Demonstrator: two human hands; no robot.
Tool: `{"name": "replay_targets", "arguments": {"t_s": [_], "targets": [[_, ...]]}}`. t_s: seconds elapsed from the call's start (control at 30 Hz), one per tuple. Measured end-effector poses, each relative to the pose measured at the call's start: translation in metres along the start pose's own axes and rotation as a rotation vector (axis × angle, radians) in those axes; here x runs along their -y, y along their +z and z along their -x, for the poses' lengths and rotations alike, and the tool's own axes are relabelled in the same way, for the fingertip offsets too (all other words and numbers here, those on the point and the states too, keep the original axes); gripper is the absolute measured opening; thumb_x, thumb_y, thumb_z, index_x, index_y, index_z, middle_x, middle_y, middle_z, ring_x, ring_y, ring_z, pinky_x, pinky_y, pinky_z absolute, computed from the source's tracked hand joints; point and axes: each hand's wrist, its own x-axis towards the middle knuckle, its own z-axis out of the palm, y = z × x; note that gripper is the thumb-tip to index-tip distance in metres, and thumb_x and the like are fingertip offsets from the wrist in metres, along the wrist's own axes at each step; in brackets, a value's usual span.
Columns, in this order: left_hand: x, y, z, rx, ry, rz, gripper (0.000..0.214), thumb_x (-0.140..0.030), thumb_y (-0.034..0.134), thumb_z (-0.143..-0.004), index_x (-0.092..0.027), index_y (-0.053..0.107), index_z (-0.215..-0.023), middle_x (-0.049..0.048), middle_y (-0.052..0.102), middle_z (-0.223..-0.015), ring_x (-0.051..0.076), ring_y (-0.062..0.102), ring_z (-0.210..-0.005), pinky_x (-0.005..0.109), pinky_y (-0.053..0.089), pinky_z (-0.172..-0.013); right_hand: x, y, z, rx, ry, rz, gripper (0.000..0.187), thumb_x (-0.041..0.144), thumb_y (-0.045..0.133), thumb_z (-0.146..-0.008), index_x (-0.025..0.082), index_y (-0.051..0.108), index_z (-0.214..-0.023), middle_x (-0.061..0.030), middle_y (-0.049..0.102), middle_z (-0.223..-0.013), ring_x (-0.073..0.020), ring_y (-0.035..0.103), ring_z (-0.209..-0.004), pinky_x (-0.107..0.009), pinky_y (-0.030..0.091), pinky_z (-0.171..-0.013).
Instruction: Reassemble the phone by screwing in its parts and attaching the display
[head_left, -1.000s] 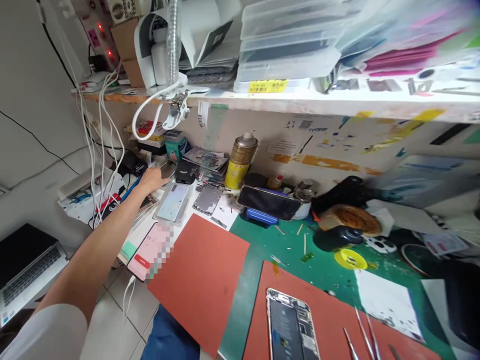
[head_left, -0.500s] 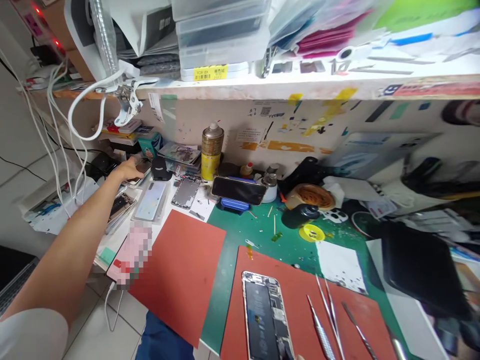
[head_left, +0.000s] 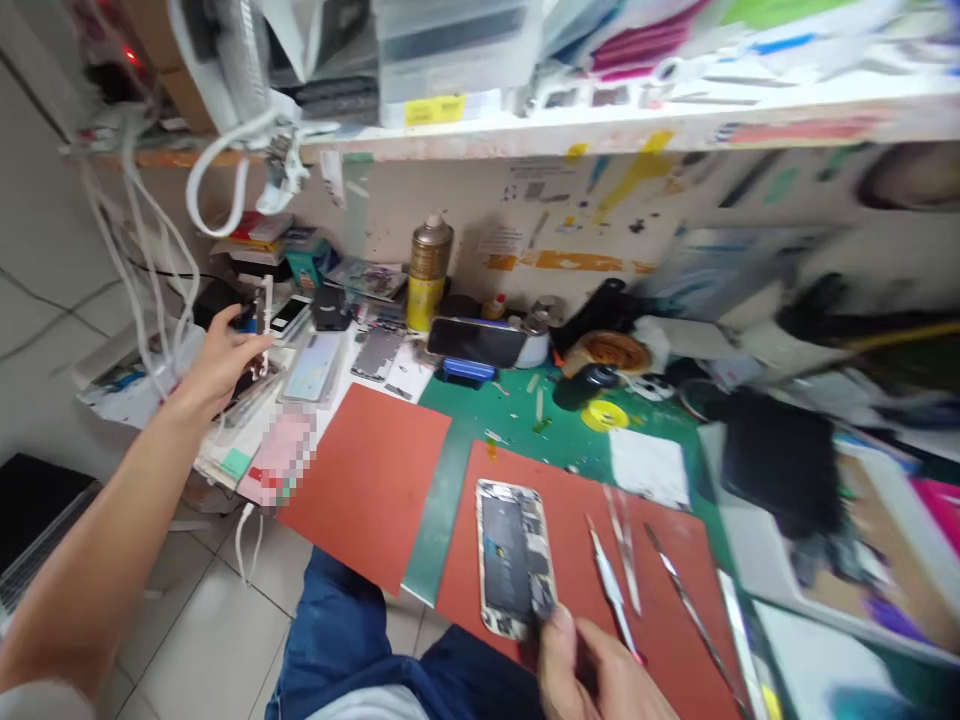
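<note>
My left hand (head_left: pixel 217 365) is raised over the left end of the bench, its fingers closed on a thin phone-shaped part (head_left: pixel 264 322) turned nearly edge-on. An opened phone (head_left: pixel 514 560) lies on a red-brown mat (head_left: pixel 450 590), its battery and boards showing. At the phone's lower right corner, my right hand (head_left: pixel 592 675) has its thumb and finger closed near a small dark piece (head_left: pixel 540 600). Blur keeps me from telling what that piece is. Beside this hand lie a blue-white handled tool (head_left: pixel 611 585), tweezers (head_left: pixel 624 550) and a thin metal pick (head_left: pixel 694 615).
A second red-brown mat (head_left: pixel 367 480) lies left of the green strip. Behind stand a spray can (head_left: pixel 430 272) and a dark-screened phone (head_left: pixel 477 342) on a blue stand. A pink phone (head_left: pixel 281 455) with a white cable sits at the bench edge. A shelf (head_left: pixel 480 140) overhangs the back.
My left hand has lifted a phone-shaped part off the pile, tipping it upright. My right hand has come into view at the opened phone. The camera view has shifted, showing more lap.
</note>
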Motion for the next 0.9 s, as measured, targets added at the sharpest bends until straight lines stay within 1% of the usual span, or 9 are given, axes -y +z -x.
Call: {"name": "replay_targets", "arguments": {"t_s": [0.1, 0.17, 0.23, 0.4, 0.53, 0.63, 0.7, 0.8, 0.9], "targets": [[-0.005, 0.033, 0.091, 0.206, -0.062, 0.318, 0.085, -0.043, 0.059, -0.104, -0.034, 0.012, -0.174, 0.0114, 0.077, -0.125, 0.027, 0.08, -0.104, 0.052, 0.067, -0.094, 0.017, -0.002, -0.008, 0.026, -0.199, 0.114, 0.002, 0.026, 0.069, -0.103, 0.026, 0.07, -0.102, -0.0029, 0.072, -0.065, -0.0225, 0.069, -0.049, -0.035, 0.053, -0.047], [-0.008, 0.064, 0.152, 0.368, -0.114, 0.488, 0.104, -0.05, 0.069, -0.098, -0.043, -0.002, -0.174, 0.0109, 0.079, -0.125, 0.033, 0.081, -0.11, 0.055, 0.068, -0.088, 0.032, 0.001, -0.006, 0.053, -0.233, 0.14, 0.03, 0.048, 0.061, -0.108, 0.022, 0.07, -0.12, -0.0094, 0.08, -0.083, -0.0275, 0.08, -0.07, -0.039, 0.067, -0.063], [-0.014, 0.096, 0.206, 0.544, -0.325, 0.813, 0.121, -0.049, 0.084, -0.09, -0.053, -0.005, -0.172, 0.0085, 0.079, -0.126, 0.035, 0.079, -0.116, 0.056, 0.066, -0.095, 0.047, 0.004, 0.001, 0.103, -0.268, 0.092, 0.06, 0.06, 0.06, -0.106, 0.012, 0.064, -0.141, -0.0186, 0.084, -0.106, -0.0333, 0.084, -0.096, -0.045, 0.072, -0.079], [-0.025, 0.153, 0.281, 0.734, -0.467, 1.066, 0.129, -0.044, 0.089, -0.091, -0.057, -0.012, -0.17, 0.0048, 0.076, -0.134, 0.027, 0.075, -0.127, 0.053, 0.053, -0.118, 0.064, 0.001, 0.019, 0.046, -0.259, 0.01, 0.055, 0.01, 0.06, -0.102, 0.01, 0.055, -0.157, -0.0209, 0.082, -0.124, -0.03, 0.081, -0.118, -0.041, 0.072, -0.091], [-0.007, 0.158, 0.277, 0.748, -0.313, 0.895, 0.112, -0.057, 0.075, -0.1, -0.049, -0.009, -0.174, 0.0101, 0.074, -0.138, 0.026, 0.076, -0.124, 0.056, 0.05, -0.121, 0.053, -0.019, 0.005, -0.036, -0.11, -0.031, 0.04, 0.003, 0.058, -0.101, 0.016, 0.069, -0.137, -0.0139, 0.084, -0.11, -0.0247, 0.084, -0.102, -0.037, 0.07, -0.09], [0.001, 0.142, 0.245, 0.499, -0.01, 0.527, 0.079, -0.061, 0.066, -0.103, -0.034, 0.036, -0.171, 0.0152, 0.069, -0.144, 0.03, 0.073, -0.126, 0.056, 0.055, -0.116, 0.048, -0.044, -0.03, 0.0, 0.005, 0.0, 0.023, 0.006, 0.064, -0.101, 0.021, 0.074, -0.115, -0.0052, 0.083, -0.095, -0.0188, 0.081, -0.083, -0.03, 0.066, -0.079], [-0.01, 0.129, 0.217, 0.375, 0.273, 0.321, 0.066, -0.055, 0.078, -0.094, -0.032, 0.062, -0.154, 0.0122, 0.064, -0.152, 0.035, 0.068, -0.133, 0.056, 0.054, -0.118, 0.049, -0.059, -0.06, 0.136, -0.02, -0.037, 0.016, 0.01, 0.062, -0.104, 0.021, 0.074, -0.104, -0.0031, 0.081, -0.089, -0.0168, 0.077, -0.075, -0.027, 0.06, -0.07], [-0.046, 0.122, 0.177, 0.752, 0.533, 0.213, 0.062, -0.043, 0.09, -0.084, -0.04, 0.073, -0.144, 0.0049, 0.069, -0.15, 0.038, 0.067, -0.137, 0.048, 0.056, -0.118, 0.055, -0.07, -0.105, 0.368, -0.042, -0.081, 0.018, 0.021, 0.062, -0.108, 0.02, 0.075, -0.095, -0.0005, 0.074, -0.077, -0.0145, 0.066, -0.065, -0.026, 0.05, -0.061], [-0.08, 0.136, 0.144, 1.163, 0.719, 0.151, 0.028, -0.038, 0.082, -0.091, -0.032, 0.084, -0.119, 0.0047, 0.083, -0.12, 0.031, 0.076, -0.117, 0.037, 0.059, -0.103, 0.059, -0.067, -0.144, 0.517, -0.095, -0.09, 0.027, 0.033, 0.061, -0.111, 0.02, 0.076, -0.092, 0.0, 0.072, -0.075, -0.0134, 0.061, -0.064, -0.025, 0.047, -0.063]]}}
